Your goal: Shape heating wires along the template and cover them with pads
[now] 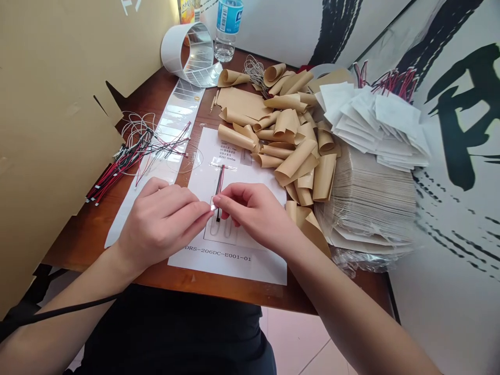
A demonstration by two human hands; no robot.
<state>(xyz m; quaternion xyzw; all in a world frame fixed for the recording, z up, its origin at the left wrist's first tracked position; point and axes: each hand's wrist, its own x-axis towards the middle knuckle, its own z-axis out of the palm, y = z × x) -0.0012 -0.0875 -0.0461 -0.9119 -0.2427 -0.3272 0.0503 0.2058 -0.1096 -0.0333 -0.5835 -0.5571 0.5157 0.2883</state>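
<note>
My left hand [162, 221] and my right hand [255, 211] meet fingertip to fingertip over a white printed sheet [230, 245] on the wooden table. Both pinch a small clear piece, probably tape, at the lower end of a red-and-black wire [220, 182] that lies along the sheet. The wire's upper end is held down by a clear strip. Beneath my fingers a thin square pad with looped traces [222, 229] lies on the sheet.
A bundle of red, black and white wires [128, 153] lies at the left by a cardboard wall [50, 120]. Curled brown paper backings [289, 146] are heaped behind. At the right stands a stack of sheets [371, 192]. A tape roll [187, 52] and water bottle [227, 28] sit at the back.
</note>
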